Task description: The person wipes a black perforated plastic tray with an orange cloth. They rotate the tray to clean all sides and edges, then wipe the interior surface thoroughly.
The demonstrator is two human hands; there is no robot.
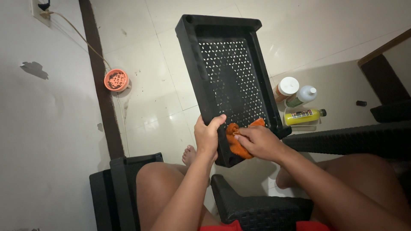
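A black perforated plastic tray is tilted up in front of me, its near end toward my lap. My left hand grips the tray's near left rim, thumb over the edge. My right hand presses an orange cloth against the inside of the tray near its bottom end. Part of the cloth is hidden under my fingers.
On the tiled floor to the right stand a white-capped container, a clear bottle and a yellow bottle lying on its side. An orange bowl sits by the left wall. Black woven furniture parts surround my knees.
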